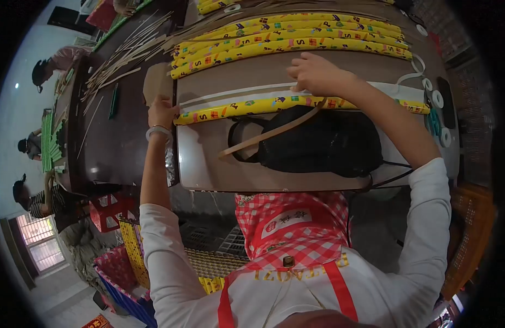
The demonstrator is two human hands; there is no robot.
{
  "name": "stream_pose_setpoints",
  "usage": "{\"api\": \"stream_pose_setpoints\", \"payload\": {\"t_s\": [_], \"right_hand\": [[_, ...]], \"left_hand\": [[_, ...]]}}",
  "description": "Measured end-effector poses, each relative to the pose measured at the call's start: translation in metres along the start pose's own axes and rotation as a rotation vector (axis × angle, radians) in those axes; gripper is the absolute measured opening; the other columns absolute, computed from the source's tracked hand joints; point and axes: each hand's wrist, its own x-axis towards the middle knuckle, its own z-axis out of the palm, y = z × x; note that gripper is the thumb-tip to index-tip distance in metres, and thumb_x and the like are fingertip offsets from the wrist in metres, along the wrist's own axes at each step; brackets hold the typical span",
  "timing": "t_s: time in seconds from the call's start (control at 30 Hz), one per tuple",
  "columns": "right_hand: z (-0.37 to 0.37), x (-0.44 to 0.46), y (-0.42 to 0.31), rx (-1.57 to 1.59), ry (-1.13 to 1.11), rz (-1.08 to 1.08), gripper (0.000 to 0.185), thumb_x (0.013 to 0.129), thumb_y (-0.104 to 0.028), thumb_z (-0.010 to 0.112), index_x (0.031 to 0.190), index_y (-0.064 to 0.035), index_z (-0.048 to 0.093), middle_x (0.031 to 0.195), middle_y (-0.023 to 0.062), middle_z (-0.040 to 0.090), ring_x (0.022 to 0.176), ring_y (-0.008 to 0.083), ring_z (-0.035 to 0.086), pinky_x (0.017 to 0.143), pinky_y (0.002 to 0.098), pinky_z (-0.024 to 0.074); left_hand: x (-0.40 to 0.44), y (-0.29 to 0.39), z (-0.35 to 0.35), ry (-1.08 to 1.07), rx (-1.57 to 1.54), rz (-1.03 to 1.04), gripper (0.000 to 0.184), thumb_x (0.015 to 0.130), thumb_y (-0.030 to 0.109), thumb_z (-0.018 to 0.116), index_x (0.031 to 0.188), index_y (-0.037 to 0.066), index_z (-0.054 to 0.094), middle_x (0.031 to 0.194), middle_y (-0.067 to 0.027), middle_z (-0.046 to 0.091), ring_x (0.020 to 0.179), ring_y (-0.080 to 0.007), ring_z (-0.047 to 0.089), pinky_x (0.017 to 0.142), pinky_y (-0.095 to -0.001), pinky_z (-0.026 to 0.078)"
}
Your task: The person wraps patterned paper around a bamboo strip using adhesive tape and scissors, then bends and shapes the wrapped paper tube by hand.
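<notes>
A yellow patterned roll (230,112) lies across the table, with a white strip (236,97) along its far side. At its left end is my left hand (163,113), fingers closed beside a tan flat piece (158,85); what they grip is unclear. My right hand (318,75) is over the white strip, fingers curled, their hold too small to make out. A thin brown strip (274,132) runs from below my right wrist over a black bag (323,143). Beyond the hands lie several more yellow rolls (285,44).
Loose thin strips (127,52) and a dark green object (114,101) lie on the dark table at left. White tape rolls (437,99), teal scissors (434,121) and a phone (446,101) are at right. Several people stand at the far left.
</notes>
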Motion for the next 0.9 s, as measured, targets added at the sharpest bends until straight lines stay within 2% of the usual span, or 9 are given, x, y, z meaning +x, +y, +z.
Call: {"api": "stream_pose_setpoints", "payload": {"t_s": [0.03, 0.1, 0.2, 0.33, 0.43, 0.47, 0.6, 0.67, 0.9], "right_hand": [[-0.001, 0.001, 0.000, -0.003, 0.014, 0.000, 0.016, 0.084, -0.020, 0.055, 0.084, -0.0219, 0.071, 0.080, 0.0002, 0.052, 0.087, 0.0179, 0.048, 0.081, 0.0313, 0.0353], [-0.004, 0.003, 0.001, 0.013, -0.052, 0.039, 0.018, 0.085, -0.026, 0.055, 0.081, -0.0184, 0.070, 0.084, -0.0001, 0.054, 0.089, 0.0184, 0.049, 0.082, 0.0318, 0.0351], [-0.003, 0.005, 0.003, 0.092, -0.081, 0.067, 0.022, 0.083, -0.030, 0.057, 0.077, -0.0128, 0.069, 0.085, 0.0007, 0.055, 0.089, 0.0189, 0.049, 0.082, 0.0317, 0.0354], [-0.006, 0.009, 0.002, 0.093, -0.102, 0.099, 0.024, 0.081, -0.030, 0.060, 0.074, -0.0085, 0.067, 0.085, 0.0012, 0.056, 0.090, 0.0189, 0.049, 0.082, 0.0313, 0.0354], [-0.007, 0.012, 0.000, 0.091, -0.072, 0.079, 0.023, 0.078, -0.029, 0.063, 0.072, -0.0073, 0.066, 0.084, 0.0011, 0.056, 0.090, 0.0180, 0.049, 0.082, 0.0310, 0.0352], [-0.008, 0.012, -0.002, 0.084, -0.081, 0.074, 0.021, 0.077, -0.028, 0.063, 0.072, -0.0077, 0.066, 0.084, 0.0006, 0.056, 0.089, 0.0178, 0.049, 0.082, 0.0310, 0.0351], [-0.001, 0.012, -0.001, 0.076, -0.048, 0.071, 0.018, 0.076, -0.026, 0.063, 0.070, -0.0083, 0.066, 0.084, -0.0007, 0.057, 0.090, 0.0175, 0.049, 0.082, 0.0311, 0.0349], [-0.001, 0.009, -0.001, 0.094, -0.040, 0.071, 0.018, 0.077, -0.025, 0.063, 0.070, -0.0093, 0.066, 0.085, -0.0005, 0.057, 0.090, 0.0176, 0.049, 0.082, 0.0312, 0.0350], [-0.010, 0.004, -0.002, 0.046, -0.056, 0.016, 0.011, 0.075, -0.019, 0.062, 0.074, -0.0238, 0.071, 0.086, 0.0001, 0.055, 0.090, 0.0175, 0.049, 0.082, 0.0313, 0.0355]], "left_hand": [[-0.001, 0.012, -0.002, 0.054, 0.117, 0.076, 0.032, 0.066, 0.018, 0.067, 0.094, 0.006, 0.059, 0.083, -0.0132, 0.064, 0.079, -0.0329, 0.061, 0.071, -0.0402, 0.049], [-0.010, 0.054, -0.002, 0.236, 0.244, 0.262, 0.025, 0.069, 0.016, 0.063, 0.093, 0.008, 0.060, 0.083, -0.0118, 0.064, 0.077, -0.0328, 0.061, 0.068, -0.0412, 0.049], [-0.021, 0.122, 0.013, 0.138, -0.001, 0.396, 0.018, 0.072, 0.019, 0.063, 0.085, 0.008, 0.064, 0.082, -0.0089, 0.065, 0.078, -0.0305, 0.061, 0.067, -0.0399, 0.049], [-0.030, 0.186, 0.043, -0.351, -0.198, 0.271, 0.028, 0.065, 0.027, 0.072, 0.083, 0.007, 0.065, 0.082, -0.0088, 0.066, 0.080, -0.0281, 0.063, 0.070, -0.0367, 0.050], [-0.030, 0.192, 0.063, -0.346, -0.191, 0.259, 0.030, 0.062, 0.026, 0.076, 0.082, 0.008, 0.065, 0.082, -0.0083, 0.066, 0.081, -0.0275, 0.063, 0.071, -0.0366, 0.050], [-0.029, 0.190, 0.067, -0.338, -0.215, 0.276, 0.035, 0.059, 0.026, 0.079, 0.083, 0.003, 0.064, 0.071, -0.0088, 0.064, 0.070, -0.0211, 0.063, 0.063, -0.0320, 0.049], [-0.031, 0.194, 0.062, -0.332, -0.088, 0.246, 0.040, 0.057, 0.029, 0.081, 0.083, 0.005, 0.062, 0.072, -0.0084, 0.064, 0.070, -0.0237, 0.063, 0.063, -0.0333, 0.049], [-0.031, 0.195, 0.066, -0.293, 0.019, 0.201, 0.037, 0.062, 0.028, 0.077, 0.088, 0.010, 0.059, 0.093, -0.0101, 0.063, 0.090, -0.0289, 0.060, 0.072, -0.0367, 0.049], [-0.027, 0.207, 0.064, -0.335, 0.107, 0.196, 0.032, 0.067, 0.024, 0.074, 0.089, 0.009, 0.056, 0.093, -0.0119, 0.062, 0.091, -0.0314, 0.059, 0.075, -0.0400, 0.047]]}}
